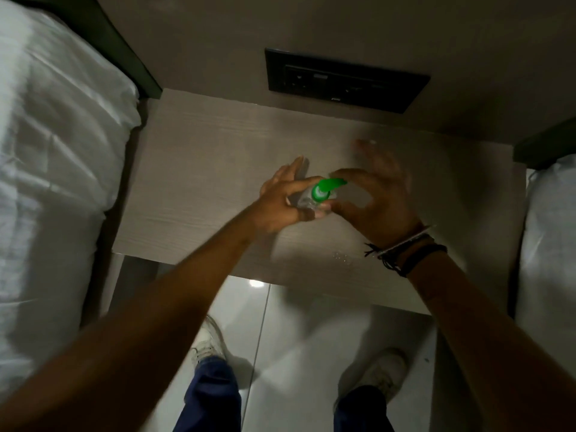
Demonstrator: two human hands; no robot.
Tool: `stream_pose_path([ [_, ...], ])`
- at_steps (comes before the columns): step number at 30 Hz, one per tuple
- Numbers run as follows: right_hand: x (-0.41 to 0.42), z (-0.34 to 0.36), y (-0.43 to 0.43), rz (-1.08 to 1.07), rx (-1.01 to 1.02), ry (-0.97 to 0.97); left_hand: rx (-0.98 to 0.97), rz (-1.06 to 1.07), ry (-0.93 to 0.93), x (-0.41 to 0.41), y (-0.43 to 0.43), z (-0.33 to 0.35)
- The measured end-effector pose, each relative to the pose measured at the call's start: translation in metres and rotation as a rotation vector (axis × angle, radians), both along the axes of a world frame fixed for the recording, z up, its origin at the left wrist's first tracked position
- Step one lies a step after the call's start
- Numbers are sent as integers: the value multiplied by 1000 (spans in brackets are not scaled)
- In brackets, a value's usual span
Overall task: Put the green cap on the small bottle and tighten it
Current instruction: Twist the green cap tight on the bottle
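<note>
A small clear bottle (307,199) is held above the pale wooden bedside table (199,169). My left hand (280,201) grips its body between thumb and fingers. The green cap (327,187) sits at the bottle's mouth, with its flip lid sticking out to the right. My right hand (378,198) is at the cap, thumb and forefinger pinching it, the other fingers spread and blurred. Whether the cap is fully seated on the neck cannot be told.
A black socket panel (343,79) is set in the wall behind the table. White bedding lies at the left (53,157) and right (548,244). A few water drops (343,258) sit near the table's front edge. My shoes stand on the glossy tiled floor below.
</note>
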State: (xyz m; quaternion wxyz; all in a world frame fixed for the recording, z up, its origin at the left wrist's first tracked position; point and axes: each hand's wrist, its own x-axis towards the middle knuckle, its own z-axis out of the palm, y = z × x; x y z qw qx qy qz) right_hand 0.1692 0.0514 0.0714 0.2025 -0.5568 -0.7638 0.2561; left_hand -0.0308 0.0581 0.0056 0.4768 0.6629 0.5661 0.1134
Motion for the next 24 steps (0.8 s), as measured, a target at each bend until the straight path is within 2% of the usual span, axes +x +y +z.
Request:
stream_pose_path([
  [4,-16,17,13,32,101,-184,-192,-184,65,-13,34,21],
  [8,-32,21,14,-19,48,-324,-257,-195,66,-11,41,32],
  [13,-55,21,-2,-201,15,-301,-267,-110,-52,-9,33,35],
  [16,-63,16,-7,-300,-14,-294,-261,-82,-63,-10,31,32],
  [22,-72,11,-12,-406,-50,-229,-265,-111,-54,-6,32,41],
  [24,-73,8,-15,-388,-50,-262,-268,-104,-62,-8,32,38],
])
